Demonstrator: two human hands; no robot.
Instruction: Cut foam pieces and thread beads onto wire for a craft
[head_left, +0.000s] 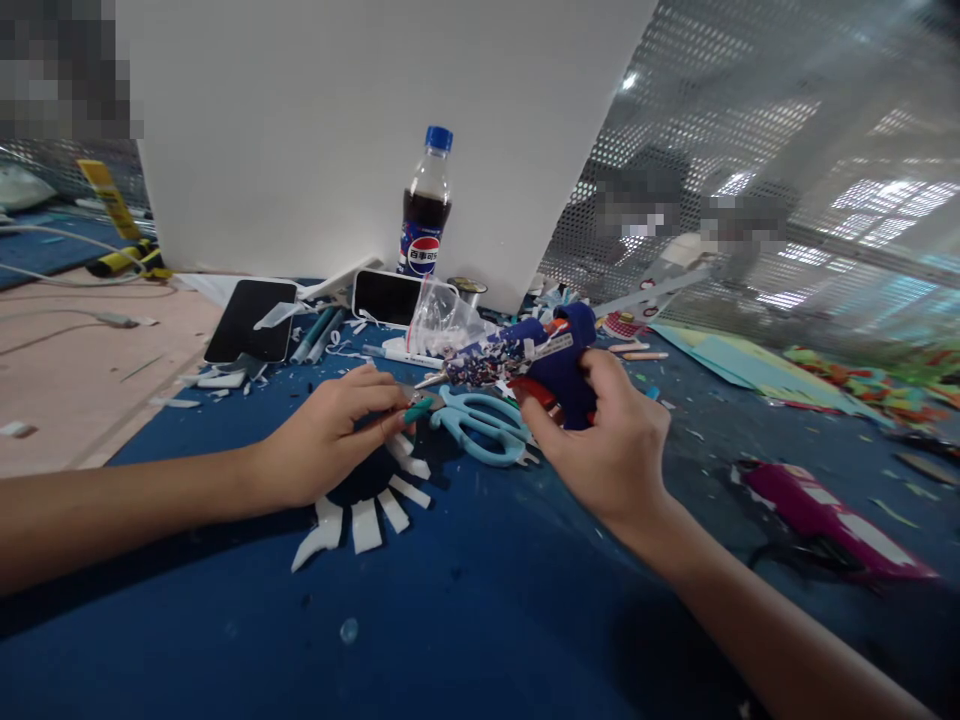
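Observation:
My right hand [611, 435] is wrapped round the handle of a blue hot glue gun [502, 350] with a speckled barrel. Its metal nozzle points left, close to the fingertips of my left hand [337, 430]. Those fingertips pinch a small teal piece [418, 409]. Below my left hand lie white strips [366, 527] fanned out in an arc on the blue table; their inner ends are partly hidden by the hand. Light-blue scissors [487, 432] rest on the table under the glue gun, between my two hands.
A cola bottle [425, 215] stands before a white board [300, 130]. Two phones, a black-screened one [251, 322] and a white-edged one [386, 298], sit behind my hands with a plastic bag [450, 320]. White scraps lie around. A magenta case [832, 520] is at right.

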